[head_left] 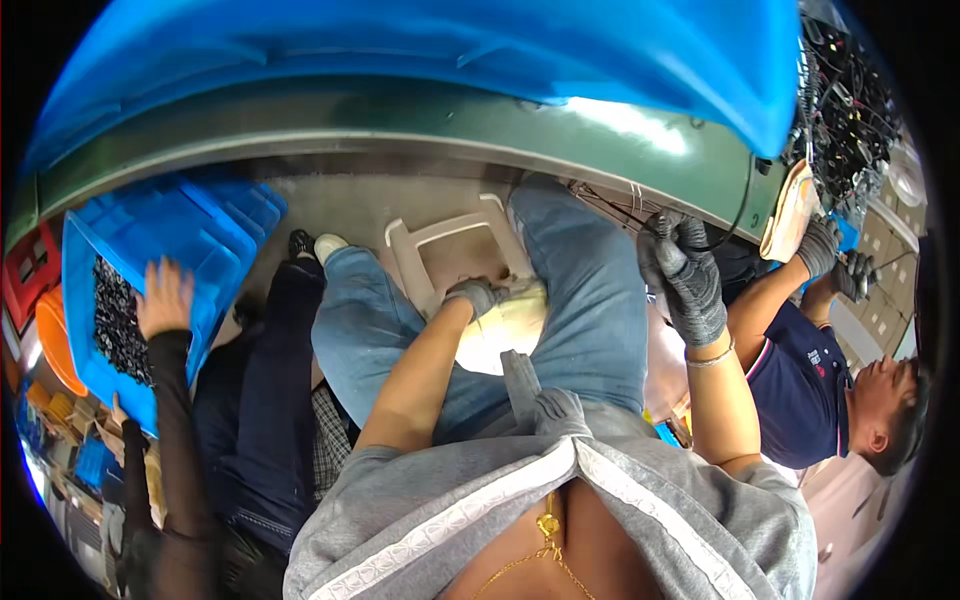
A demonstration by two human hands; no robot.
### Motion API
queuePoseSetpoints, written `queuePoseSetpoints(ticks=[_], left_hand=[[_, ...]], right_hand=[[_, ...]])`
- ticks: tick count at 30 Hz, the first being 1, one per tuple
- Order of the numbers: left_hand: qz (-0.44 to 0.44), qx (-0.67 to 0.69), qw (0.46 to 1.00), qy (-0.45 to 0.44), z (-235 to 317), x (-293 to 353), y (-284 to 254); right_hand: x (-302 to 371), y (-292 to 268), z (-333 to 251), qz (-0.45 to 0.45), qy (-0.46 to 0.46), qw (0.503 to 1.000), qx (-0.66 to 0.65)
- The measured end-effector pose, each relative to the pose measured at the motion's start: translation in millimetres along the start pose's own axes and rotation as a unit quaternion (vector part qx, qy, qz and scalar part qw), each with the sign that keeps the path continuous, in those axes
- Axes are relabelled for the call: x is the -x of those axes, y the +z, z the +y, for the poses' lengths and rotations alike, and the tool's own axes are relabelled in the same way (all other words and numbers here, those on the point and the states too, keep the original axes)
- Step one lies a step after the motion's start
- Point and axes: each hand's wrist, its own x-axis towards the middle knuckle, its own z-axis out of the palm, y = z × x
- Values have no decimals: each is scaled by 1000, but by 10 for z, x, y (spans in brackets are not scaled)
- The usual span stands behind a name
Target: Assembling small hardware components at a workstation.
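My right hand (685,275), in a dark grey knitted glove, is raised beside the table edge at the right. Its fingers are closed on a thin black cable (748,190), which curves up along the green table edge. My left hand (478,295), gloved too, is lowered between my knees at the edge of a pale yellow-white bag or cloth (505,330). Those fingers look curled, and what they hold, if anything, is hidden. A beige plastic stool (400,250) stands on the floor just beyond that hand.
A large blue bin (420,40) stands on the green table (450,125). Black cables lie heaped (850,110) at the far right, near a gloved co-worker (800,385). At the left, another person's hand (165,298) touches a tilted blue crate (200,230) holding small black parts.
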Motion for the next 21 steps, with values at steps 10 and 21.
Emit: queuePoseSetpoints(ticks=[10, 21], left_hand=[[-39, 13, 998, 57, 782, -928, -560], [19, -123, 989, 83, 1340, 179, -2163]], right_hand=[[-155, 15, 23, -61, -49, 992, -100], [-219, -53, 86, -130, -90, 978, -137]])
